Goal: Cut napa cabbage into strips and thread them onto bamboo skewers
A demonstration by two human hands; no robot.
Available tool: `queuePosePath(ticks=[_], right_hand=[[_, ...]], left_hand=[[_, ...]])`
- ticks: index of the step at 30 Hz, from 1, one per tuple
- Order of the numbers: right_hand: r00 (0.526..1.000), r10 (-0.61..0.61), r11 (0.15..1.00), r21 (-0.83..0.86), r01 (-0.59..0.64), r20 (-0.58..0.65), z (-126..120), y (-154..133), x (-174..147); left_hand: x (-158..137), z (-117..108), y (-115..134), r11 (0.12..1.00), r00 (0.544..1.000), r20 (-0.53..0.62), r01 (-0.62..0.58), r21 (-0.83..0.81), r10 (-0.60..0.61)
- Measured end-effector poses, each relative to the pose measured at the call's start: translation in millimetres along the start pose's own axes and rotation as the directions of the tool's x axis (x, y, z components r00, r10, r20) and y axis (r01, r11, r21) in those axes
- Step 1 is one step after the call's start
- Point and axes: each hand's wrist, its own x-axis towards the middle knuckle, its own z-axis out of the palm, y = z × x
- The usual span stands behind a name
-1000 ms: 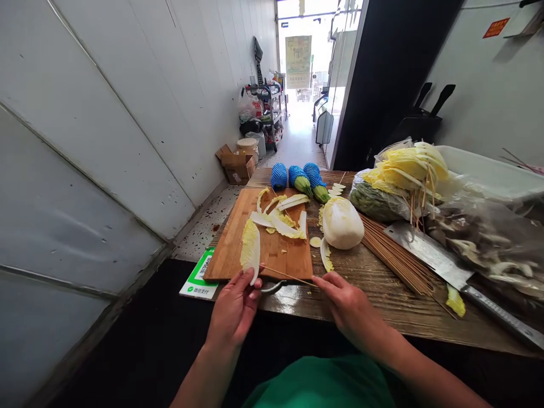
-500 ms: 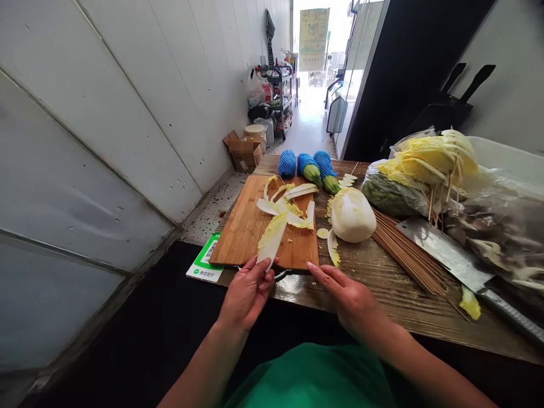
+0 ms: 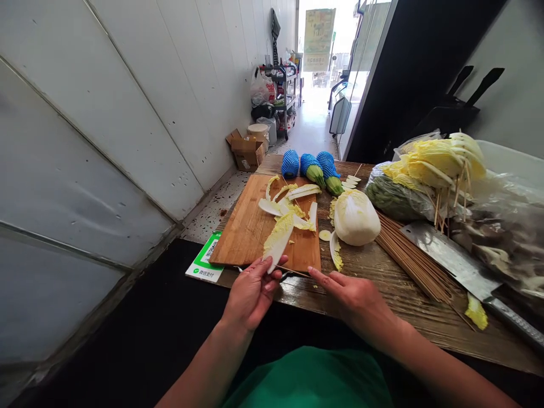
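Observation:
My left hand (image 3: 254,286) pinches the white base of a cabbage leaf strip (image 3: 279,237), its yellow frilly end pointing away over the cutting board (image 3: 242,232). My right hand (image 3: 351,292) is closed on one end of a thin wooden skewer (image 3: 296,272). The skewer runs leftward to the leaf base; whether its tip has pierced the leaf is hidden by the fingers. More cut cabbage strips (image 3: 302,192) lie on the board's far right. A trimmed cabbage head (image 3: 356,218) sits right of the board, with a loose leaf piece (image 3: 335,252) beside it.
A bundle of skewers (image 3: 410,258) and a cleaver (image 3: 454,260) lie to the right. Behind them, skewered cabbage leaves (image 3: 442,158) rest on bagged green vegetables (image 3: 389,192). Net-wrapped zucchinis (image 3: 312,170) stand at the back. A payment sign (image 3: 206,260) sticks out under the board's left corner.
More of the skewer now shows between my hands. Both hands and the leaf sit slightly further right in view, as the whole scene has shifted a little.

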Motion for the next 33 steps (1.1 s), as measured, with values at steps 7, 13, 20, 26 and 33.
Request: queuePosePath(ticks=[7, 13, 20, 26, 33], right_hand=[[0.998, -0.064, 0.997, 0.038, 0.064, 0.011, 7, -10, 12], [0.986, -0.053, 0.999, -0.004, 0.053, -0.157, 5, -12, 16], [0.986, -0.012, 1.0, -0.012, 0.011, -0.163, 4, -16, 18], [0.997, 0.025, 1.0, -0.001, -0.026, -0.075, 3, -19, 21], [0.998, 0.058, 0.998, 0.009, -0.058, -0.036, 5, -18, 21]], left_hand=[[1, 3, -14, 1.0, 1.0, 0.013, 0.001, -0.002, -0.001], [-2, 5, -12, 1.0, 1.0, -0.006, 0.007, -0.025, -0.007], [1, 5, -11, 0.996, 0.999, -0.045, -0.012, -0.09, 0.008], [5, 5, -13, 0.993, 0.999, -0.024, 0.04, -0.107, -0.043], [8, 7, -13, 0.992, 0.998, -0.036, 0.043, -0.122, -0.048]])
